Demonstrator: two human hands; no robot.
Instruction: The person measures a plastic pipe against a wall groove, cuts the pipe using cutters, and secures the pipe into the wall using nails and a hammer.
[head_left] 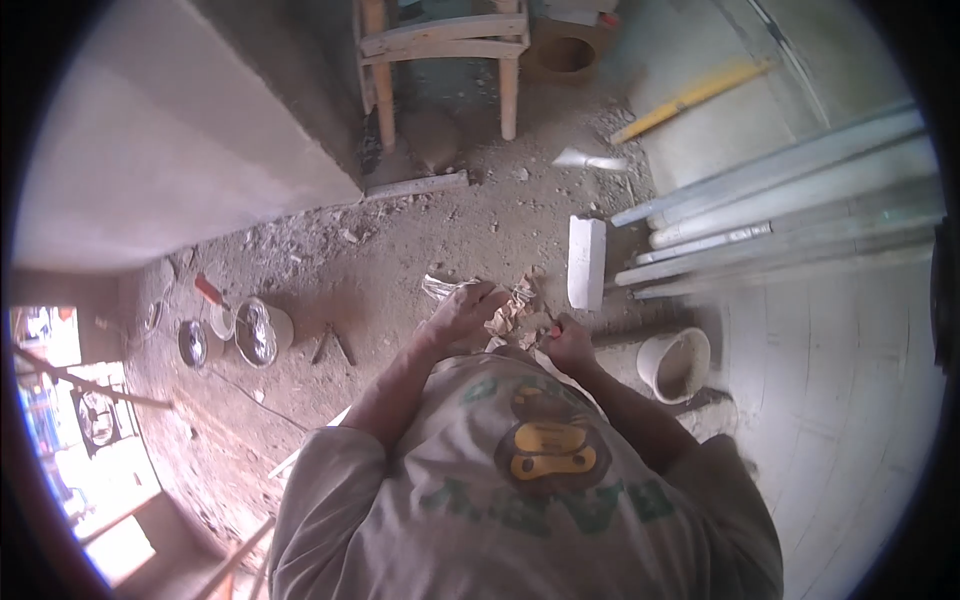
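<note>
Brown crumpled paper (507, 317) sits between your hands. Your left hand (466, 307) is curled beside it; whether it grips anything, I cannot tell. Your right hand (568, 345) is closed around a small red object (555, 331). Beyond it stands a white block (587, 264), with a bucket (650, 366) to your right.

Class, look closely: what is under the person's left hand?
Crumpled brown material and a pale crumpled piece show beside the left hand; whatever lies directly beneath it is covered.

Dusty, debris-strewn floor (390, 245); pale wall (190, 150) at left; wooden stand (440, 40) ahead; bright opening (105, 455) lower left
</note>
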